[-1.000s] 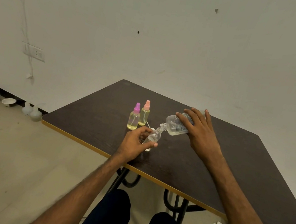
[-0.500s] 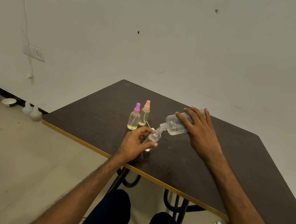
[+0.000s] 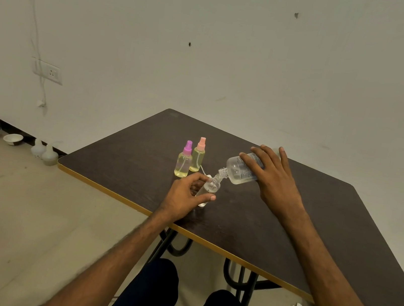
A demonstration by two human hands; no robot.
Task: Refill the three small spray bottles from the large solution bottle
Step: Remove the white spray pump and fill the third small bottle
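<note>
Head view: right hand (image 3: 274,180) clamped over big bottle (image 3: 241,171), tipped neck-down onto the open mouth of small bottle (image 3: 209,189), which left hand (image 3: 183,197) grips, leaning, base on table (image 3: 314,236). Judgement: keep the necks touching, tilt slowly, watch the level; clear liquid is hard to read. Purple-cap bottle (image 3: 183,160) and pink-cap bottle (image 3: 198,156) stand capped just behind, looking full and yellow. White pump (image 3: 208,175) lies near them. Nothing obstructs the pour.
</note>
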